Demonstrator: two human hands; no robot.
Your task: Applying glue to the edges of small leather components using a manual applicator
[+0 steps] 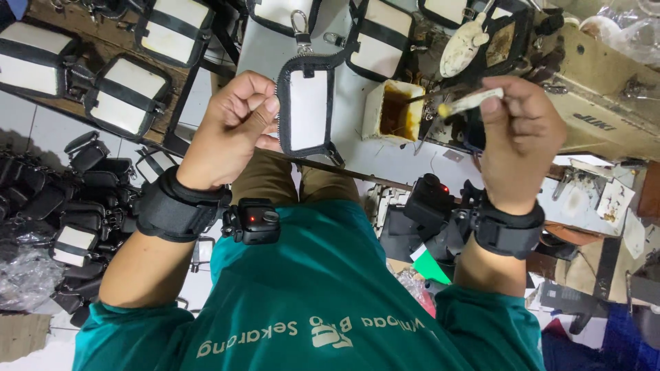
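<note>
- Head view: the left hand (237,113) is clenched on the left edge of a small pouch panel (307,110), white in the middle with black zipper trim all round, held up over the pale table (357,148).
- At 12 o'clock on the panel hangs a metal swivel clasp (301,31); a short black tab pokes out at its 5 o'clock corner.
- The right hand (519,127) pinches a thin glue brush (467,102) between fingertips, bristle end pointing toward 9 o'clock, just over the glue box (392,110).
- That box sits right of the panel, at its 3 o'clock, near but apart; its open inside is stained amber.
- Handling, as I judge it: the panel looks light and floppy, soft fabric with a stiffer trimmed rim, so the rim is the place to grip, not the white face, which would smear.
- The brush looks light and rigid; keep fingers well back from the sticky tip.
- At 10 o'clock on the table lie more finished pouches (127,93); a heap of black ones (62,206) sits on the floor at 8 o'clock.
- Both wrists wear black straps with small cameras (251,221).
</note>
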